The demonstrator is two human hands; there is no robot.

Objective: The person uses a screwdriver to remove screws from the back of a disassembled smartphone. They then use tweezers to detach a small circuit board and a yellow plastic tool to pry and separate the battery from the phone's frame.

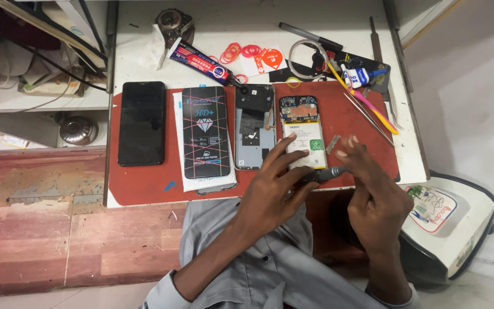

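While both hands meet low over the red mat, the scene reads so:

Left hand (273, 191): fingers spread, the tips pressing on the lower part of the opened phone (302, 133), the thumb side closed around the dark end of a screwdriver (328, 173).
Right hand (371, 191): fingers curled loosely over the grey handle of the screwdriver, touching it from above; how firm the grip is I cannot tell.
Screwdriver: lying nearly level at the near edge of the mat, between the two hands, just below the opened phone.
Opened phone: back off, white battery and circuit board showing, flat on the red mat (144, 186), right of centre.
Back cover (254, 127): grey, inside up, just left of the opened phone.
Screen protector box (204, 133): black with pink lines, left of the cover.
Black phone (141, 123): screen dark, at the mat's left end.
Counter (258, 23): white, carrying a glue tube (198, 59), tweezers (370, 117) and small red rings (231, 52) beyond the mat.
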